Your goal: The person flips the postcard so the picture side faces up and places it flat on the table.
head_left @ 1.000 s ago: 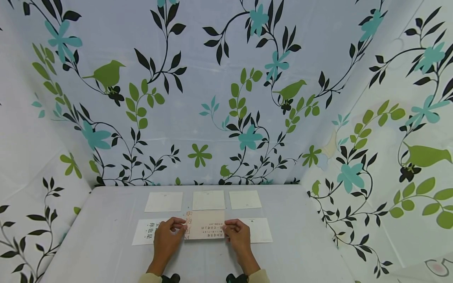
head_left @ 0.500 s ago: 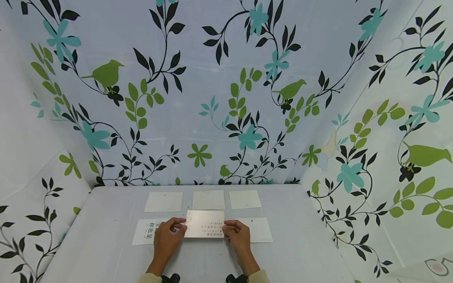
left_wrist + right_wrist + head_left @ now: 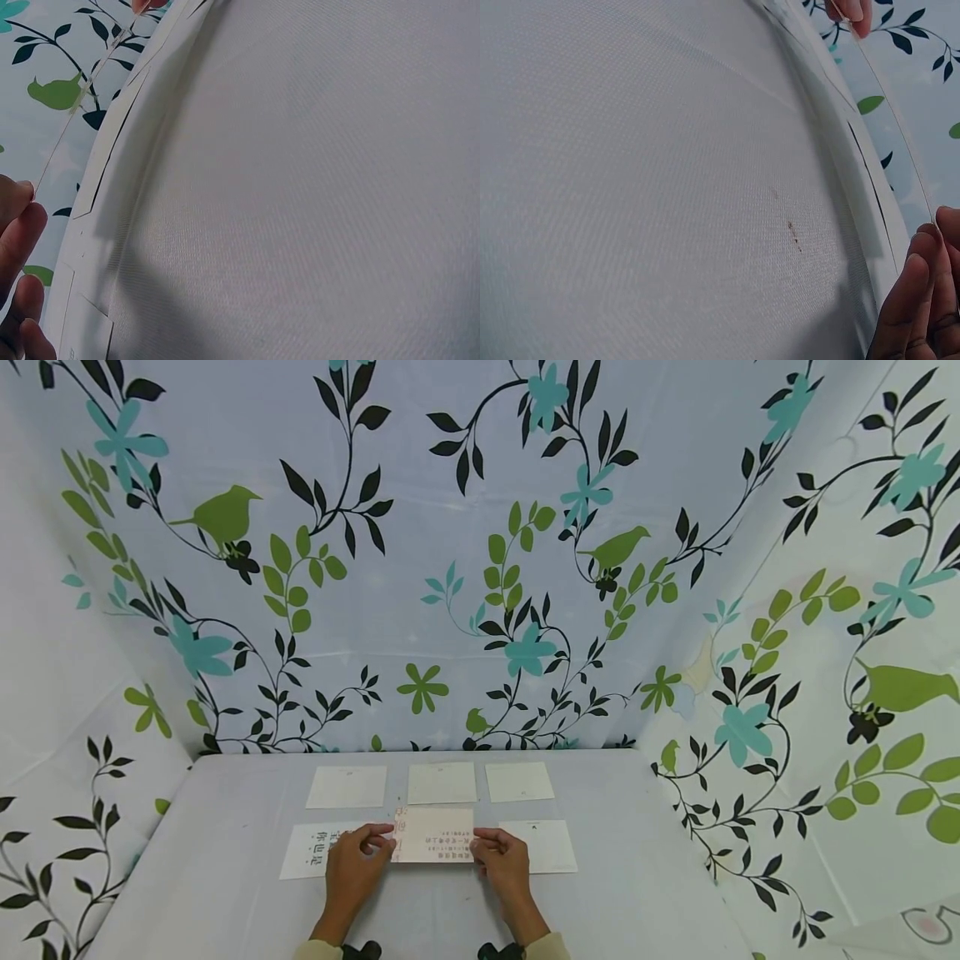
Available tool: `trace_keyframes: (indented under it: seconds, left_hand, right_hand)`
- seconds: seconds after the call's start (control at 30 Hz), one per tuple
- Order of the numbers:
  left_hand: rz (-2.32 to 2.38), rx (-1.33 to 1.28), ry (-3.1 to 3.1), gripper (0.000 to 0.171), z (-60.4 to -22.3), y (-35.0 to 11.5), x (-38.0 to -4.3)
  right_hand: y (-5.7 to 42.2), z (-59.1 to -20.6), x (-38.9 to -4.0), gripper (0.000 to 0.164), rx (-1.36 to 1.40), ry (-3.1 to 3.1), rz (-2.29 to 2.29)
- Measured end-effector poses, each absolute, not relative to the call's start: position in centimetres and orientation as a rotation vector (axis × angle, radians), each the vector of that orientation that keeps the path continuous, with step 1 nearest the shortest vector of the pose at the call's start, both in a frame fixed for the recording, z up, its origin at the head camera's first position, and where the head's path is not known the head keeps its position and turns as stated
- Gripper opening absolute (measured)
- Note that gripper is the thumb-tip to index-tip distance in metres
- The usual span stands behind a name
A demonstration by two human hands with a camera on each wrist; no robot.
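Observation:
A cream postcard (image 3: 433, 837) with reddish characters, upside down in the head view, is held up over the white table between my hands. My left hand (image 3: 352, 868) pinches its left edge between thumb and fingertips. At the opposite edge my right hand (image 3: 506, 870) pinches it the same way. Both wrist views catch the card nearly edge-on, as a thin line running from the left fingers (image 3: 21, 232) and from the right fingers (image 3: 907, 296). Partly behind my left hand lies a white card (image 3: 302, 852) with black characters. Another white card (image 3: 553, 847) lies beside my right hand.
Along the back of the white table (image 3: 225, 860) lie three pale cards in a row: a left one (image 3: 347, 787), a middle one (image 3: 441, 783) and a right one (image 3: 519, 782). A leaf-and-bird patterned curtain (image 3: 465, 568) hangs behind the table and at its sides.
The held postcard has tilted: its face turned shiny half a second ago, and now its reddish print shows again. Its near edge has risen slightly. Both hands stay almost in place.

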State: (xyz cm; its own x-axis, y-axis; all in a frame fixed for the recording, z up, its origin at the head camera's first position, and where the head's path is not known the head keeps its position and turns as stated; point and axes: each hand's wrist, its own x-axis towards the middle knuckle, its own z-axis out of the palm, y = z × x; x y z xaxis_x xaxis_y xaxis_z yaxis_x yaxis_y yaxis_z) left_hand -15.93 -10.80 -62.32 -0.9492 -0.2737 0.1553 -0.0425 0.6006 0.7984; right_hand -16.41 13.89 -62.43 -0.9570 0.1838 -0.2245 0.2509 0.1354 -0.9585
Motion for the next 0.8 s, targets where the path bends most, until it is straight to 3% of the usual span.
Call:
trace_keyframes:
  seconds: [0.8]
  left_hand:
    - [-1.147, 0.275, -2.646, 0.015, -62.53, -10.70, -15.39]
  right_hand:
    - [13.87, -62.34, -16.29, 0.025, 0.427, 2.337, -1.887]
